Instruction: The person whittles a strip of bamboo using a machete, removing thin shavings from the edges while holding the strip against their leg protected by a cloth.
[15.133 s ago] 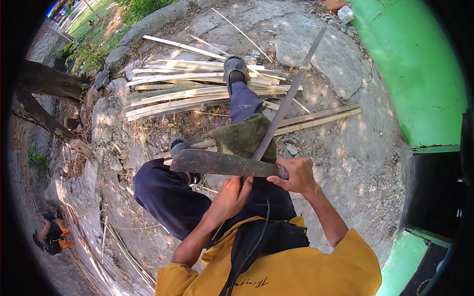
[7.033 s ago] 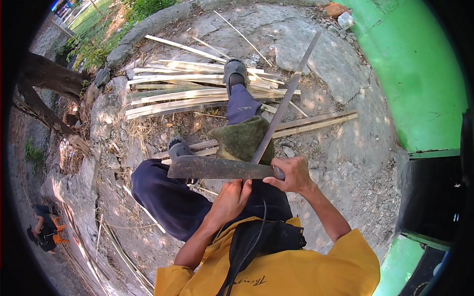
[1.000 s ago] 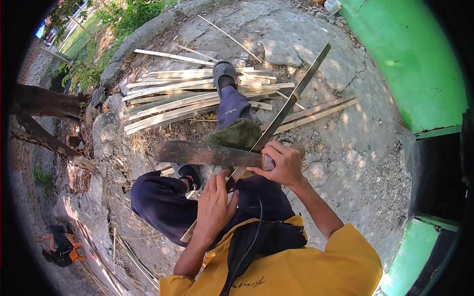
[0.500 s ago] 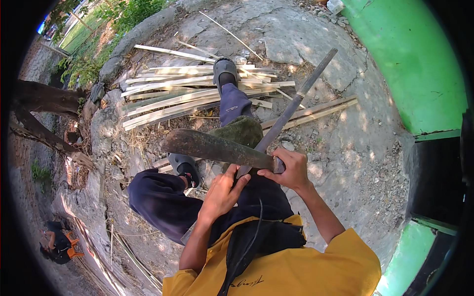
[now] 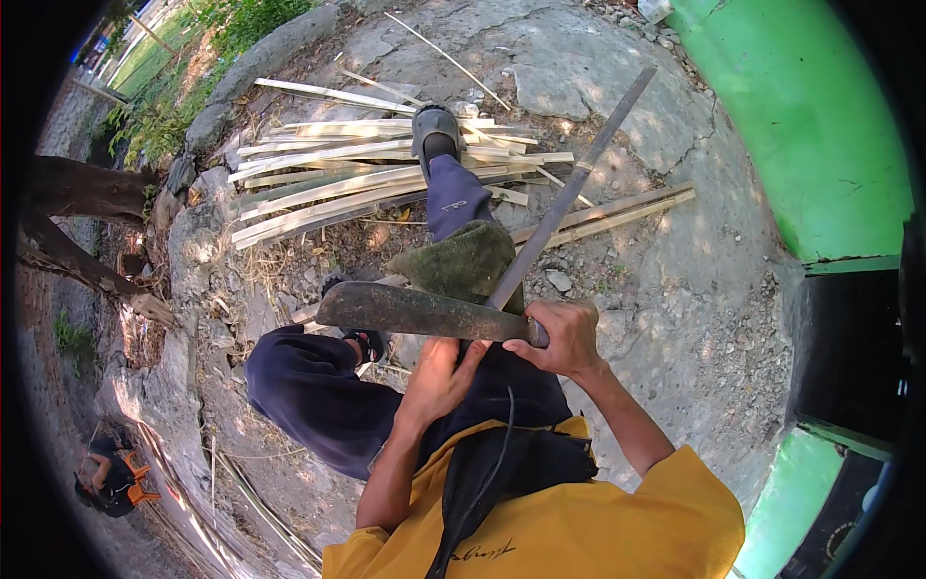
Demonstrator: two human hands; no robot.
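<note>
My right hand (image 5: 567, 340) grips the short handle of a machete (image 5: 410, 311), whose broad, worn blade points left across my lap. Under the blade runs a long grey-brown bamboo strip (image 5: 562, 205), slanting away to the far right with a node partway along. My left hand (image 5: 440, 378) is closed round the near end of this strip, close below the blade; the blade partly hides its fingertips. A dark green cloth pad (image 5: 455, 264) covers my knee, and the strip passes over its right edge.
Ahead, a heap of pale split bamboo strips (image 5: 328, 188) lies under my outstretched foot (image 5: 437, 130). Two longer strips (image 5: 617, 220) lie to its right. A green wall (image 5: 801, 116) borders the right, a tree trunk (image 5: 92, 190) the left. Another person (image 5: 104, 478) sits at the far left.
The machete blade has shifted slightly toward me along the bamboo strip and lies more level. Both hands stay in their grips, the right one a little lower.
</note>
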